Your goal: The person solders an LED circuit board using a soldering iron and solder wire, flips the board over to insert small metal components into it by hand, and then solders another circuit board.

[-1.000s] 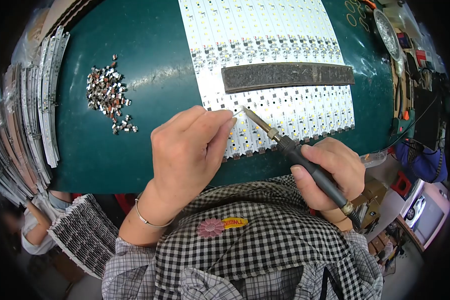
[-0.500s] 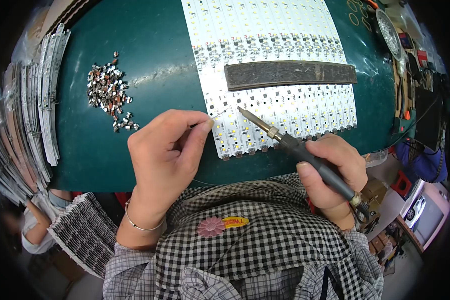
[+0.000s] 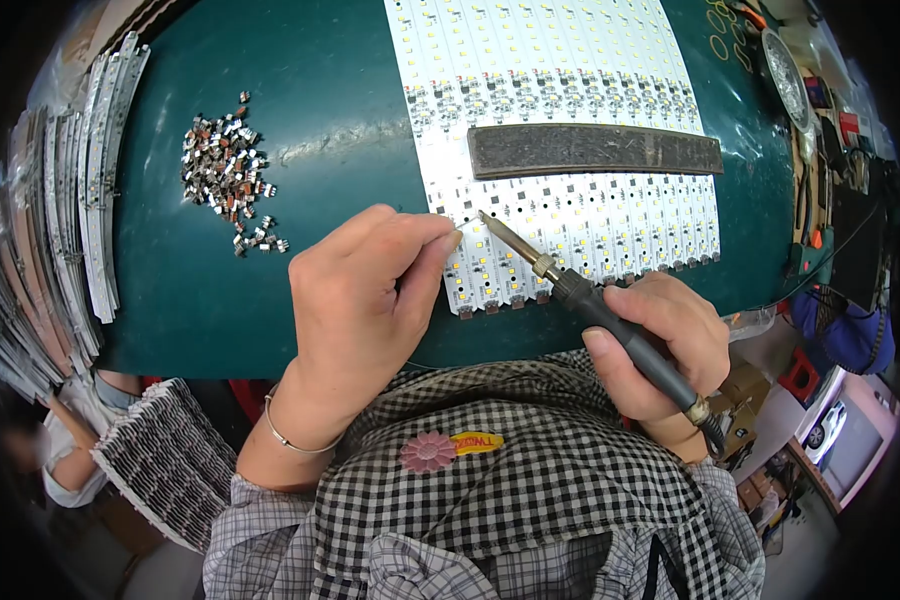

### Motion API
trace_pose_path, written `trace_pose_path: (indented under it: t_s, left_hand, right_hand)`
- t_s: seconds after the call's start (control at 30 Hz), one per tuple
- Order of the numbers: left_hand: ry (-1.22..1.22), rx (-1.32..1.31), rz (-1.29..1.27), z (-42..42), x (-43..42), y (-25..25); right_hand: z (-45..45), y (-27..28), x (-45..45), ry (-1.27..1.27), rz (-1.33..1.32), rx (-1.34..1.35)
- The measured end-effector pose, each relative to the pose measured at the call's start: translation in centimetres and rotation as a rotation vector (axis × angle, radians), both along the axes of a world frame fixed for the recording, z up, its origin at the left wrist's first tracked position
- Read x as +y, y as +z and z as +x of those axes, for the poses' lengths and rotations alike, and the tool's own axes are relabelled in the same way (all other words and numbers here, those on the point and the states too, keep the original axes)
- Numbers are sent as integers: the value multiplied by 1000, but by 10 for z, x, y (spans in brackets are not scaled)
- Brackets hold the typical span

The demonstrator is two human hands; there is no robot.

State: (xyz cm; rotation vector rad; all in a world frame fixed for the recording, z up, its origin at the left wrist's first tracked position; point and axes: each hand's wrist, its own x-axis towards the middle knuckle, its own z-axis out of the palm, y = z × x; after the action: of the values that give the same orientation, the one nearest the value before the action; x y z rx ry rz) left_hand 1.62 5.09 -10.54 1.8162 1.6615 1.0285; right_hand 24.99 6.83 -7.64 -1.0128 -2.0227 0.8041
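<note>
My right hand is wrapped round the dark handle of a soldering iron. The iron's tip points up and left and meets the white LED circuit board panel, just below a dark flat bar lying across it. Thumb and forefinger of my left hand are pinched on a thin solder wire, its end close to the iron's tip. Rows of small yellow LEDs and black parts cover the panel. Whether tip and wire touch is too small to tell.
A heap of small connectors lies on the green table mat to the left. Stacked LED strips stand at the far left. Rubber bands and a metal dish sit at the upper right. Another person is at the lower left.
My left hand has moved right with the solder wire, nearer the iron's tip. The soldering iron stays almost where it was; the whole view has shifted slightly.
</note>
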Motion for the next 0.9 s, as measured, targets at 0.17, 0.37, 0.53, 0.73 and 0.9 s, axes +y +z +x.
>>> trace_pose_path:
  t_s: [0.17,0.37,0.53,0.73,0.9]
  left_hand:
    - [-36,44,23,-1,2,-1]
    - [57,-204,-92,-11,-11,-2]
    - [69,-113,-195,-18,-12,9]
    - [72,-108,-154,-17,-13,5]
    - [74,-98,-108,-14,-12,1]
  right_hand:
    - [0,0,1,22,39,-15]
    - [13,-6,-6,-85,-43,111]
    - [13,-4,-6,-98,-77,103]
    - [-1,2,-3,13,-133,28]
    - [-6,-3,-3,21,-107,21]
